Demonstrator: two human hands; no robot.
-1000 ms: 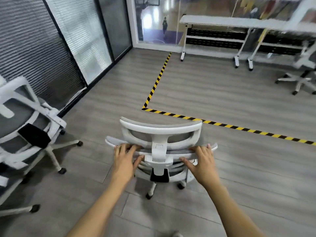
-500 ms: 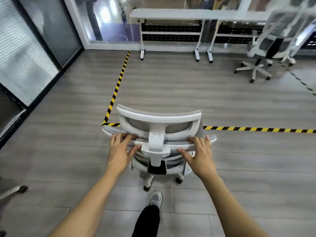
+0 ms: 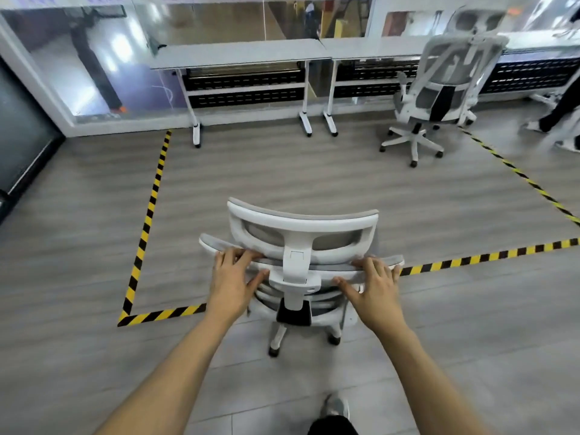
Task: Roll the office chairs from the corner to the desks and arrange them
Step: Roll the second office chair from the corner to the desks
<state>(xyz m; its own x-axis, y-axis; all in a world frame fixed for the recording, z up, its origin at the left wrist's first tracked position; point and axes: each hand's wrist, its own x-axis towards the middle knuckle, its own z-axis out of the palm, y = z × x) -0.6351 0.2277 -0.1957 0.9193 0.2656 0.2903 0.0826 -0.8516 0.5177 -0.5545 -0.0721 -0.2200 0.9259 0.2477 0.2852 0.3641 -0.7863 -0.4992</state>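
A white office chair [image 3: 301,224] with grey mesh stands right in front of me, its back toward me, at the near edge of a floor area marked with yellow-black tape. My left hand [image 3: 233,277] grips the left top edge of the backrest, fingers over it and thumb beneath. My right hand [image 3: 375,287] holds the right top edge the same way. Two white desks [image 3: 238,53] stand side by side along the far glass wall. A second white chair [image 3: 445,89] sits at the right desk [image 3: 370,47].
Yellow-black tape [image 3: 147,221] outlines a rectangle of grey wood floor before the desks. Another person's legs [image 3: 561,111] are at the far right edge. My own foot [image 3: 335,406] is just behind the chair. A dark glass partition lines the left side.
The chair has rolled forward and my view has swung right: the corner chairs on the left have left the view and the desks are closer. Both hands keep their hold.
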